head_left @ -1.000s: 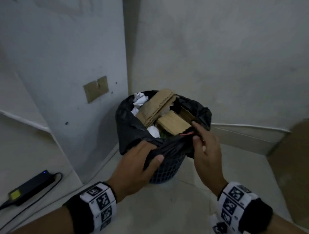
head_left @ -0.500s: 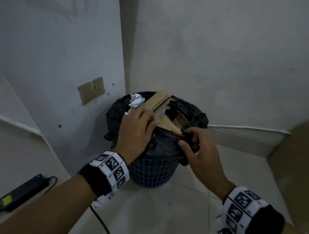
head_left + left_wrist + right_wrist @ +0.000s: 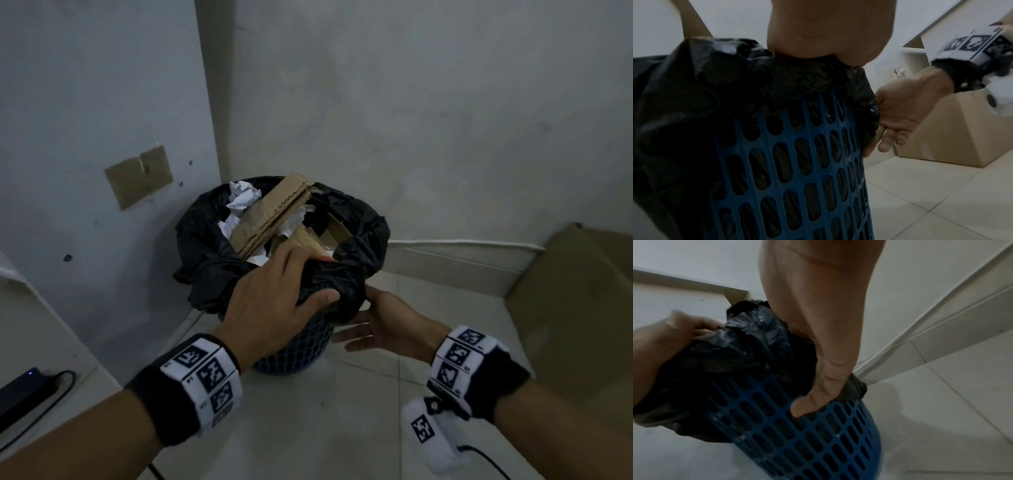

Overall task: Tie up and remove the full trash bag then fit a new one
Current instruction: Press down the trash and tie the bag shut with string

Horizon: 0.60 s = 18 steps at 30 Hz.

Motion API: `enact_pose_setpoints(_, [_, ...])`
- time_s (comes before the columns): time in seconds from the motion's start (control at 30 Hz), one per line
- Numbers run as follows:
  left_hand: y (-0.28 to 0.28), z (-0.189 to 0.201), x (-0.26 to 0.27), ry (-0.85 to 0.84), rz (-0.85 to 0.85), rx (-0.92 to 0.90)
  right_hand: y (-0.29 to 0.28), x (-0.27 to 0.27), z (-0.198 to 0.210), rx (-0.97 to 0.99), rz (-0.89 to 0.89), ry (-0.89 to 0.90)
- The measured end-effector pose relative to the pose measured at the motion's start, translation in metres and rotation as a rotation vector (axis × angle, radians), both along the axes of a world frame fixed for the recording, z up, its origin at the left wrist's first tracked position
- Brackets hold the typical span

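A blue perforated bin (image 3: 301, 349) stands in the room's corner, lined with a black trash bag (image 3: 212, 270). It is stuffed with cardboard (image 3: 270, 216) and crumpled white paper (image 3: 243, 197). My left hand (image 3: 308, 274) lies over the near rim and grips a bunched fold of the bag between curled fingers and thumb. My right hand (image 3: 370, 329) is lower, at the bin's right side, with fingers relaxed. In the left wrist view the right hand (image 3: 898, 123) touches the bag's hanging edge. In the right wrist view its thumb (image 3: 803, 407) presses that edge against the bin (image 3: 818, 443).
A large cardboard box (image 3: 575, 308) stands on the tiled floor to the right. A black power adapter (image 3: 20, 394) with its cable lies at the left edge. Walls close in behind and left of the bin, with a brown patch (image 3: 138, 176) on the left wall.
My left hand came back from the top of the trash to the near rim and gripped the bag there. My right hand let go of the rim and dropped to the bin's side.
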State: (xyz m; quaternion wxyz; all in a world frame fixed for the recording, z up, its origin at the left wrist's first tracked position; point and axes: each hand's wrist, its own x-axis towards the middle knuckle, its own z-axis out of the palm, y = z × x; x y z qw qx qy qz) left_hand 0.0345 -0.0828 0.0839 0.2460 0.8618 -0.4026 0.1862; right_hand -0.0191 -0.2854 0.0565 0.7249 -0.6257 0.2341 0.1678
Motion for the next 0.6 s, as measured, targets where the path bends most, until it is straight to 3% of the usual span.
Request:
enact_pose_setpoints(0.23, [-0.002, 0.005, -0.002, 0.079, 0.074, 0.056, -0.007, 0.008, 0.018, -0.144, -0.344, -0.214])
enact_pose_setpoints(0.47, [0.003, 0.008, 0.002, 0.096, 0.025, 0.0, -0.015, -0.005, 0.083, -0.547, -0.355, -0.49])
enact_pose_setpoints(0.6, [0.015, 0.003, 0.012, -0.002, -0.016, -0.001, -0.004, 0.016, 0.109, -0.782, -0.27, -0.695])
